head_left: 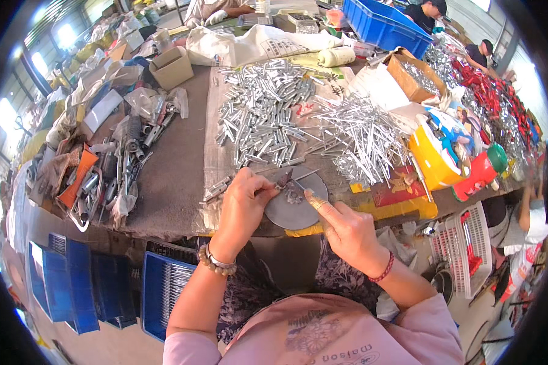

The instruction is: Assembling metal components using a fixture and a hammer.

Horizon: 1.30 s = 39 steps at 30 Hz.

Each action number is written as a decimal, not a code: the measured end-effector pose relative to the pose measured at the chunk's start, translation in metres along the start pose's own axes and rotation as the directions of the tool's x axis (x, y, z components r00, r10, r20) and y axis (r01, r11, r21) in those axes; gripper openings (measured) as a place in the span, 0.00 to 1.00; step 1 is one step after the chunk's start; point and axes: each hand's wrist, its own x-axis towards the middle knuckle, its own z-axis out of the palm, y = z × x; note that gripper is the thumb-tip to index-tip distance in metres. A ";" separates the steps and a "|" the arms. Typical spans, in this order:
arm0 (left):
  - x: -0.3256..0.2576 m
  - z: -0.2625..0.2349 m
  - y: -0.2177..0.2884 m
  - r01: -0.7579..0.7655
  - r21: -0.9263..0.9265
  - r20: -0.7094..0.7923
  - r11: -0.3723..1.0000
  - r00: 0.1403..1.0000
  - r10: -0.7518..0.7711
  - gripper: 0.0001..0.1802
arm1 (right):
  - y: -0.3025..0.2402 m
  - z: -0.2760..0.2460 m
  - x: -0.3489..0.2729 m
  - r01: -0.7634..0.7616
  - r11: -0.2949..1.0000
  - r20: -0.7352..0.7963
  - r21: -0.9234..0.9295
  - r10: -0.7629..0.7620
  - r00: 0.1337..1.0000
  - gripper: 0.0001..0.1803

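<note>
Over a round grey plate (286, 214) at the table's front edge, both my hands work close together. My left hand (245, 201) is closed in a pinch at the plate's left side, by a small dark piece (284, 177); what sits between the fingertips is too small to make out. My right hand (350, 234) grips a thin metal rod (299, 185) that points up and left toward that piece. Small grey bits (294, 196) lie on the plate. Just beyond is a heap of short silvery metal tubes (262, 109), with a pile of thin metal rods (365, 137) to its right.
Tools and an orange-handled piece (79, 176) clutter the table's left. A yellow container (433, 152) and a red-green jar (481, 173) stand right. Blue crates (158, 292) sit below left; a white basket (463, 249) stands below right. Other people work at the far side.
</note>
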 end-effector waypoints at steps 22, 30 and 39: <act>0.000 0.000 -0.008 -0.018 -0.010 -0.009 1.000 1.000 0.018 0.07 | -0.007 -0.013 0.015 0.013 0.993 0.025 -0.115 -0.010 1.000 0.35; -0.001 0.000 -0.004 0.008 -0.006 0.012 1.000 1.000 -0.008 0.08 | 0.010 0.002 0.002 -0.003 0.995 0.206 -0.102 0.024 0.978 0.38; -0.006 -0.001 -0.005 -0.008 -0.021 -0.010 1.000 1.000 0.007 0.07 | 0.007 -0.017 0.016 -0.595 0.580 0.382 0.557 0.457 0.803 0.28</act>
